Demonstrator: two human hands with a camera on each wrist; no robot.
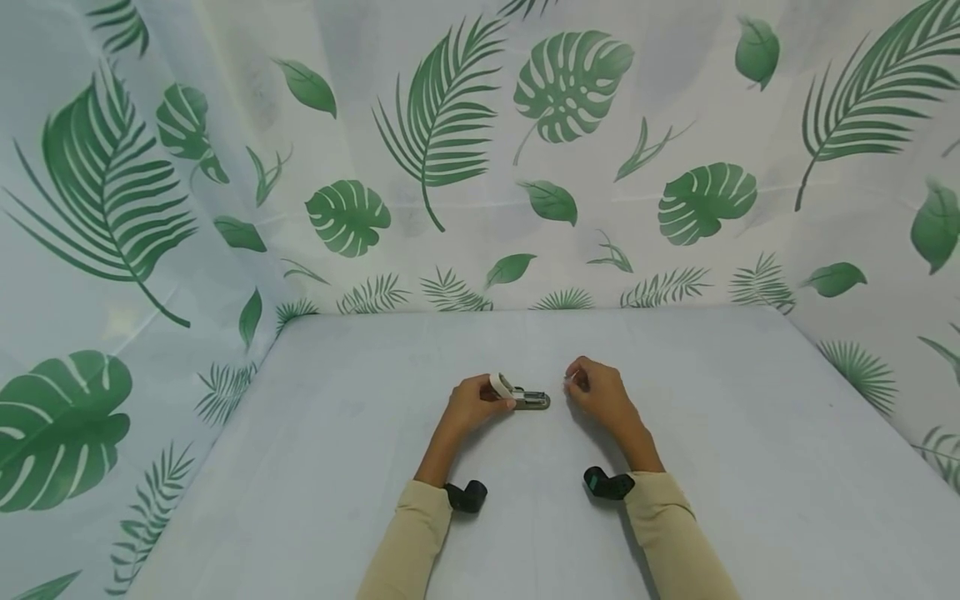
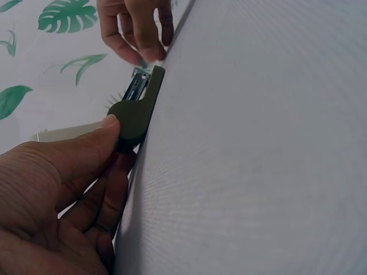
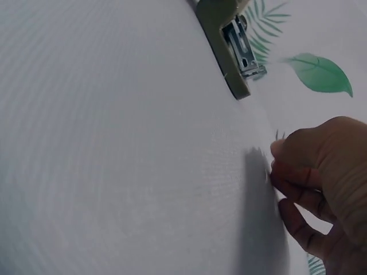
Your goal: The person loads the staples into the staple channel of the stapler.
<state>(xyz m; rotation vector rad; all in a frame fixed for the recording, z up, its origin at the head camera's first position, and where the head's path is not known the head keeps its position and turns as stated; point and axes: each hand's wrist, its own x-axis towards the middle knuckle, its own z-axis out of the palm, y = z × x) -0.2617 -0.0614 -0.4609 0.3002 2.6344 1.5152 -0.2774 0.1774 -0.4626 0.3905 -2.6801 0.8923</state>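
Note:
An olive-green and white stapler point(image 1: 532, 401) lies on the table, its white top cover swung up and back and its metal staple channel point(image 2: 136, 85) exposed. My left hand point(image 1: 474, 404) grips it at the hinge end, with the thumb on the round green side in the left wrist view. Just right of the stapler's front end, my right hand point(image 1: 600, 392) is held close over the table. Thumb and index fingertips pinch a small shiny piece point(image 1: 567, 380) that looks like a strip of staples, mostly hidden by the fingers. A gap separates this hand from the stapler point(image 3: 218, 40).
The white table point(image 1: 300, 467) runs back to a white cloth wall point(image 1: 465, 242) printed with green leaves, which also hangs at both sides. Black wrist cameras point(image 1: 467, 497) sit at the cuffs of both beige sleeves point(image 1: 678, 533).

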